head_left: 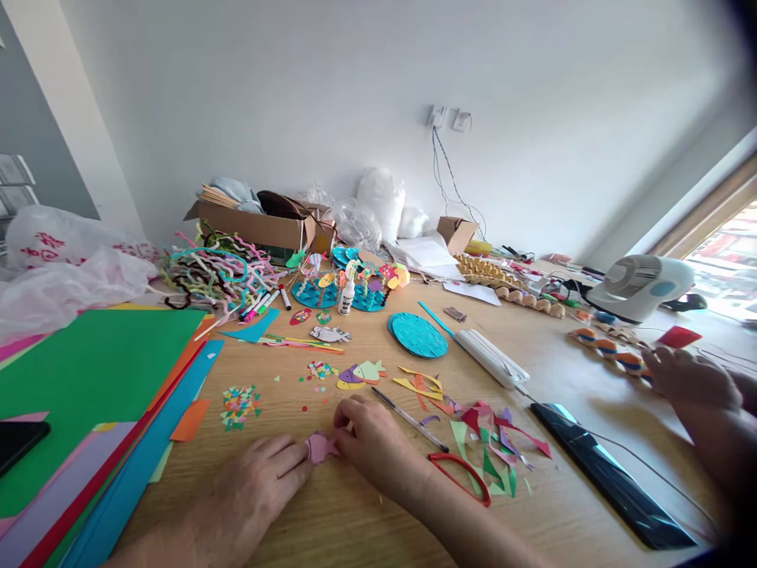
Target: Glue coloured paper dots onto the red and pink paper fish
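My left hand lies on the wooden table, its fingertips pressing the left edge of a small pink paper cutout. My right hand rests on the cutout's right side, fingers curled and pinching it. A pen lies just right of my right hand. Red-handled scissors sit beside my right wrist. Paper fish cutouts and heaps of confetti lie just beyond my hands.
Stacked coloured paper sheets cover the left. Paper scraps lie right of the scissors. A teal disc, glue bottle, pipe cleaners, cardboard box, fan and dark phone surround. Another person's hand rests at right.
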Motion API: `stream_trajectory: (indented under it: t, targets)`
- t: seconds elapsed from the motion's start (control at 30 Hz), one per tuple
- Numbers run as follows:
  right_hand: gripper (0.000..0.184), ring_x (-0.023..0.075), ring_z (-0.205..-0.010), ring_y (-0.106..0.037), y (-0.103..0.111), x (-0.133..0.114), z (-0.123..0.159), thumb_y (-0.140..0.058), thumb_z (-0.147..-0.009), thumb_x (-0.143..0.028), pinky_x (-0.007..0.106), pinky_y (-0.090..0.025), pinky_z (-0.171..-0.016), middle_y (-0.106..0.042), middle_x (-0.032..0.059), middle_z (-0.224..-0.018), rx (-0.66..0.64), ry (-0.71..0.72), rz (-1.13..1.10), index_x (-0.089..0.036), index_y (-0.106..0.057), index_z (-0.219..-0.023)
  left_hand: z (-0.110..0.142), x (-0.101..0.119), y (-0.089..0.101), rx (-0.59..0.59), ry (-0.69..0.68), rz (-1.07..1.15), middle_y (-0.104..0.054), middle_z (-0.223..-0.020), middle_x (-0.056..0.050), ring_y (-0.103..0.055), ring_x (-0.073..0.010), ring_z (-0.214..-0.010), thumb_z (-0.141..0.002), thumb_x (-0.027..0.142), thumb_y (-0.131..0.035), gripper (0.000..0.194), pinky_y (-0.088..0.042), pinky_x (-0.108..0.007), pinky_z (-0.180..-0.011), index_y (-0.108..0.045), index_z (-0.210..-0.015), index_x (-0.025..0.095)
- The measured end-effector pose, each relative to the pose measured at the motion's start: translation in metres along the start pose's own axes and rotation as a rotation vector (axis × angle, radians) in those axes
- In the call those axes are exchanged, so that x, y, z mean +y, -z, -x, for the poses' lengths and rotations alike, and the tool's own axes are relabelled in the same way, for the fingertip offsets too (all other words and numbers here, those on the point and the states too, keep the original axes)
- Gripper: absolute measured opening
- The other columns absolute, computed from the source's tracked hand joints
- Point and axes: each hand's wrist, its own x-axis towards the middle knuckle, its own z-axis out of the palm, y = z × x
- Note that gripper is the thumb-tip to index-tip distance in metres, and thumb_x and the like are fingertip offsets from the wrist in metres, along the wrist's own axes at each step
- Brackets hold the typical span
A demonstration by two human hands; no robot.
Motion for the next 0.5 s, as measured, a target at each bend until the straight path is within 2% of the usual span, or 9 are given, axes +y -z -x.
stream_trajectory:
  t: [0.17,0.27,0.4,0.5]
  targets:
    - [0.019,0.0149,-0.076,-0.057,0.029,0.019,-0.028,-0.05,-0.071,-0.007,0.027,-0.04,-0.071,-0.064,0.0051,-0.086,0.154,-0.017,-0.045,-0.016,-0.063,-0.082,0.005,-0.003,0.001,0.11,-0.058,-0.024,-0.068,-0.104,0.0,-0.062,-0.0173,-0.089,-0.074,0.003,-0.042,0.053,-0.05,-0.025,-0.079,-0.052,-0.121,0.025]
    - [0.018,0.0153,-0.076,-0.058,0.043,0.035,-0.061,-0.058,-0.068,-0.012,0.026,-0.043,-0.068,-0.063,0.0036,-0.083,0.23,-0.18,-0.308,-0.016,-0.062,-0.085,0.005,-0.007,-0.006,0.192,-0.094,-0.058,-0.069,-0.102,-0.001,-0.062,-0.0176,-0.087,-0.078,0.006,-0.042,0.047,-0.05,-0.025,-0.075,-0.053,-0.121,0.023]
    - [0.028,0.0167,-0.081,-0.059,0.047,0.052,-0.112,-0.06,-0.071,-0.021,0.025,-0.045,-0.063,-0.062,0.007,-0.095,0.3,-0.274,-0.389,-0.016,-0.059,-0.099,0.003,-0.014,-0.017,0.28,-0.137,-0.101,-0.071,-0.092,-0.001,-0.063,-0.0159,-0.078,-0.087,0.012,-0.038,0.032,-0.05,-0.023,-0.067,-0.06,-0.109,0.022]
    - [0.04,0.0181,-0.083,-0.058,0.043,0.061,-0.147,-0.062,-0.07,-0.026,0.025,-0.044,-0.061,-0.06,0.0088,-0.098,0.346,-0.316,-0.4,-0.014,-0.055,-0.107,0.002,-0.017,-0.021,0.298,-0.154,-0.093,-0.072,-0.087,0.0,-0.063,-0.0152,-0.074,-0.091,0.018,-0.038,0.027,-0.05,-0.024,-0.065,-0.061,-0.104,0.022]
